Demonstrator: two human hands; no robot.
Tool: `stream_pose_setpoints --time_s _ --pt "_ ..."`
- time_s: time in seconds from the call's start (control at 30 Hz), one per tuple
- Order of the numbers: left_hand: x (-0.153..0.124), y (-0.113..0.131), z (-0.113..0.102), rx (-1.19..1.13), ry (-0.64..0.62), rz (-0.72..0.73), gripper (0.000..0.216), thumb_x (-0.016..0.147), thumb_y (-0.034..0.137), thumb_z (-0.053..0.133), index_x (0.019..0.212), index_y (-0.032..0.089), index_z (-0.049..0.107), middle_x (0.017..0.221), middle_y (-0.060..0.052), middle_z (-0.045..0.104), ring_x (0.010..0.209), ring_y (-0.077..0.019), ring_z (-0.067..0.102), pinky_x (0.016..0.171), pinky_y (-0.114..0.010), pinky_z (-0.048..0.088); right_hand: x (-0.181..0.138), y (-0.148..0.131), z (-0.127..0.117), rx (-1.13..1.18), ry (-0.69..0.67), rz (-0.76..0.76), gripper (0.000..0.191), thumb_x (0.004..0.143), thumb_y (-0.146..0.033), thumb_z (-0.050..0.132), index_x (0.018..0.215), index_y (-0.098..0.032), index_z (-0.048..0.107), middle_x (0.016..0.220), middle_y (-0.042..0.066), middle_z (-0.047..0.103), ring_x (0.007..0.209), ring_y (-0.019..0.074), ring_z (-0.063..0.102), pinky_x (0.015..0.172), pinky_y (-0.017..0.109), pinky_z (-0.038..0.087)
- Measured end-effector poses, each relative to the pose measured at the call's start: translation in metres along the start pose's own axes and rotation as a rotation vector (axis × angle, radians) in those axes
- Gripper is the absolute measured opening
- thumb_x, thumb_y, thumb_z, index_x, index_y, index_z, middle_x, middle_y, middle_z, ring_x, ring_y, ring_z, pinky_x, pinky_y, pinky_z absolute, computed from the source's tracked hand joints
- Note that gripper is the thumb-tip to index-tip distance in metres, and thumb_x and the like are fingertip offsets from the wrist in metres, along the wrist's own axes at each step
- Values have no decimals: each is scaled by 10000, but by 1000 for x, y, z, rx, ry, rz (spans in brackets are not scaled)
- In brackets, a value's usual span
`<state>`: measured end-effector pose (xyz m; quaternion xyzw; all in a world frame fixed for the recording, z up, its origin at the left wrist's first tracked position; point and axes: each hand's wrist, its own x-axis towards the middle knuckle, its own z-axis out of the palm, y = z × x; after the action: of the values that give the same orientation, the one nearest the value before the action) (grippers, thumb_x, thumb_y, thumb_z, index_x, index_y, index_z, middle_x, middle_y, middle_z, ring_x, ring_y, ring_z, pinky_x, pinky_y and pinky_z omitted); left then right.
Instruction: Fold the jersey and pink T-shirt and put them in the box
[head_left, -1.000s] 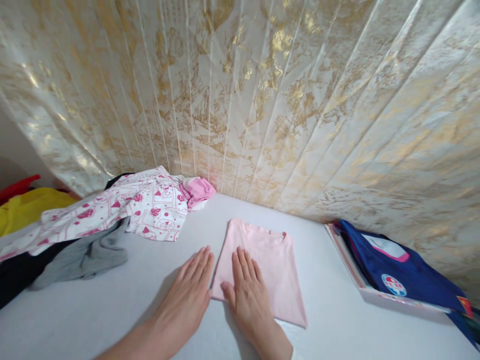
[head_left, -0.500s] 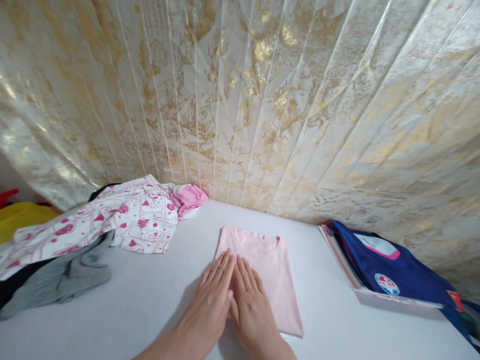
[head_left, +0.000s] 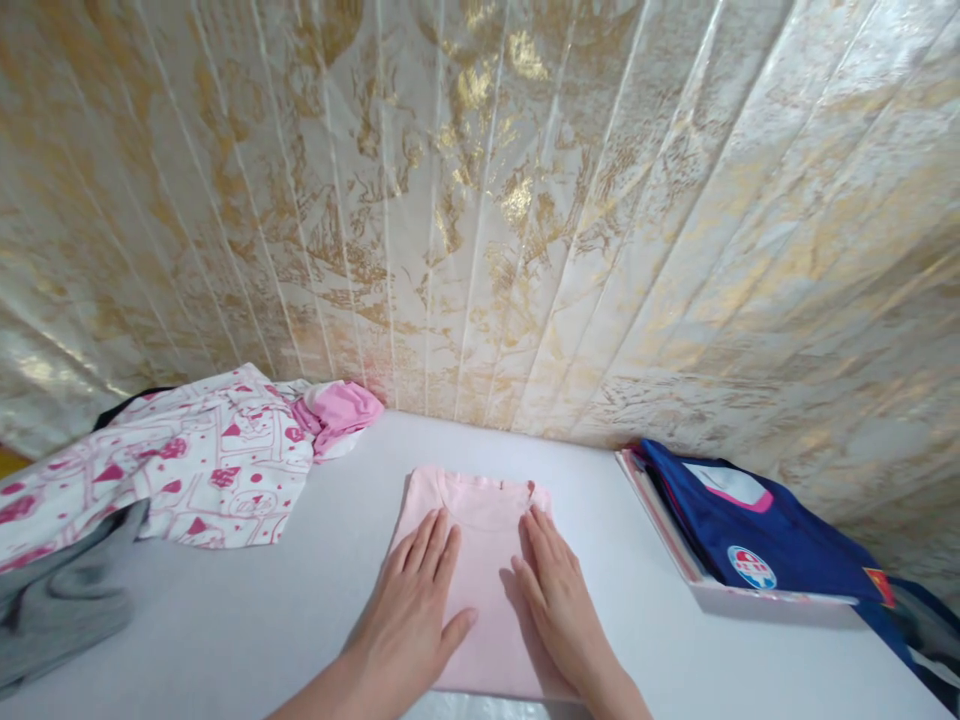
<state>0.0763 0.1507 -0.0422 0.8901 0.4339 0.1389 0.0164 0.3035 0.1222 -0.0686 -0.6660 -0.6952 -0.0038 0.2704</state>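
A folded pale pink T-shirt (head_left: 484, 520) lies on the white table (head_left: 300, 620) in front of me, collar toward the wall. My left hand (head_left: 412, 610) rests flat on its left half, fingers stretched out. My right hand (head_left: 559, 590) lies flat on its right edge, fingers together and extended. Neither hand holds anything; both press down on the shirt.
A white garment with a pink print (head_left: 180, 470) and a pink piece (head_left: 337, 410) lie at the left, with a grey garment (head_left: 60, 600) nearer me. Folded navy clothing (head_left: 735, 540) sits stacked at the right. A gold-patterned curtain (head_left: 480, 200) hangs behind the table.
My hands were side by side at the shirt's left part; they have since spread apart, the right sliding to the shirt's right edge. The view has tilted slightly.
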Motion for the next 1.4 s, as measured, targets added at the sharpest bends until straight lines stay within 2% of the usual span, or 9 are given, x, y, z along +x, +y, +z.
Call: stream_pose_setpoints --time_s 0.17,0.27,0.4,0.5,0.63,0.9,1.1,1.23,1.4 --pt "13 18 -20 -100 -154 139 666 914 331 502 1507 150 260 1569 -125 149 1450 -263 168 1147 -462 251 34 35 -24 298 81 326 455 832 -391 451 1182 -123 564 1081 156 673 1007 273 638 909 431 476" --pt "29 39 -21 -206 -279 310 667 917 266 483 1521 189 209 1574 -86 113 1457 -229 129 1168 -449 202 58 47 -30 374 48 371 401 800 -396 461 1080 -143 596 803 67 690 728 224 657 720 361 510" --pt "46 56 -2 -302 -323 426 655 962 409 453 1520 169 208 1569 -92 110 1458 -243 124 1176 -465 180 81 45 -26 420 20 373 334 778 -419 500 977 -183 628 682 16 671 637 197 640 620 304 478" --pt "50 58 8 -316 -322 468 677 971 517 415 1515 159 228 1562 -100 151 1450 -243 174 1174 -442 204 89 43 -24 444 -7 375 303 761 -396 526 954 -197 647 662 6 670 618 187 626 598 287 449" --pt "49 56 3 -328 -326 484 645 980 532 391 1506 182 263 1565 -90 175 1451 -244 173 1170 -450 206 94 46 -27 467 -41 373 271 720 -306 560 946 -193 659 653 -6 653 626 172 603 621 278 419" --pt "50 61 -15 -279 -339 532 529 984 421 451 1466 229 351 1557 -76 244 1442 -271 208 1142 -522 234 100 48 -25 631 -120 292 315 733 -309 533 990 -164 642 675 -24 616 634 139 576 617 244 439" --pt "50 62 -14 -285 -330 544 539 957 334 516 1464 250 355 1558 -61 235 1439 -284 213 1140 -540 239 95 50 -20 553 -53 270 205 756 -308 535 858 -176 655 722 11 645 648 159 558 635 273 423" --pt "52 64 -18 -318 -442 501 626 927 300 542 1492 190 296 1563 -76 192 1447 -281 181 1158 -549 182 93 49 -19 456 18 241 162 726 -216 552 828 -207 678 745 19 636 733 189 553 731 311 429" --pt "54 66 -28 -361 -506 459 649 914 291 517 1497 139 278 1560 -95 169 1449 -263 179 1170 -518 158 87 50 -20 407 118 245 281 724 -196 545 987 -193 641 884 56 623 862 223 570 847 378 461"
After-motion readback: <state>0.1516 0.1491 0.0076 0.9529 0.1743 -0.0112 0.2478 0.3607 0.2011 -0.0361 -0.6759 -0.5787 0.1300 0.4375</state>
